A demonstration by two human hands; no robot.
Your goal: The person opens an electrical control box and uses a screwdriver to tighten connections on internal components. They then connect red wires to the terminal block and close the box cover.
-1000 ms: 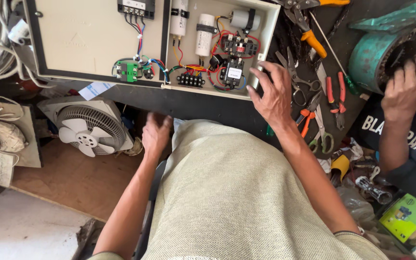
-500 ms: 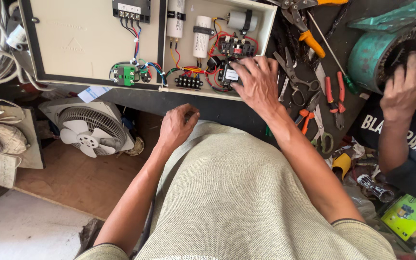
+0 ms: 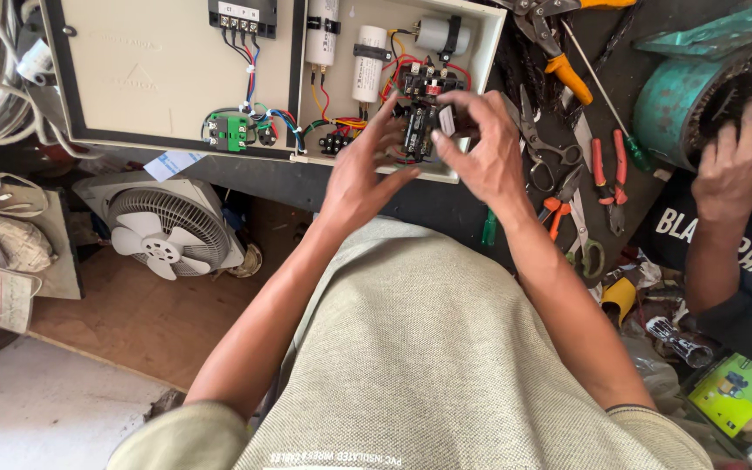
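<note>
At the lower right corner of the open cream metal control box (image 3: 176, 78), the small black relay block (image 3: 417, 130) sits pinched in the right hand (image 3: 480, 148), left hand (image 3: 363, 178) open-fingered alongside, likely best steadied gently, clear of the red wires (image 3: 398, 74).

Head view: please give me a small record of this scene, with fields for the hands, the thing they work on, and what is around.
left hand: open, fingertips at the black component
right hand: fingers closed around the black component
component: black, wired, inside the control box
control box: open, cream, with white capacitors and coloured wires
tools: pliers and snips on the dark bench, right of the box
fan: white, below the box
other person's hand: on a green motor
</note>
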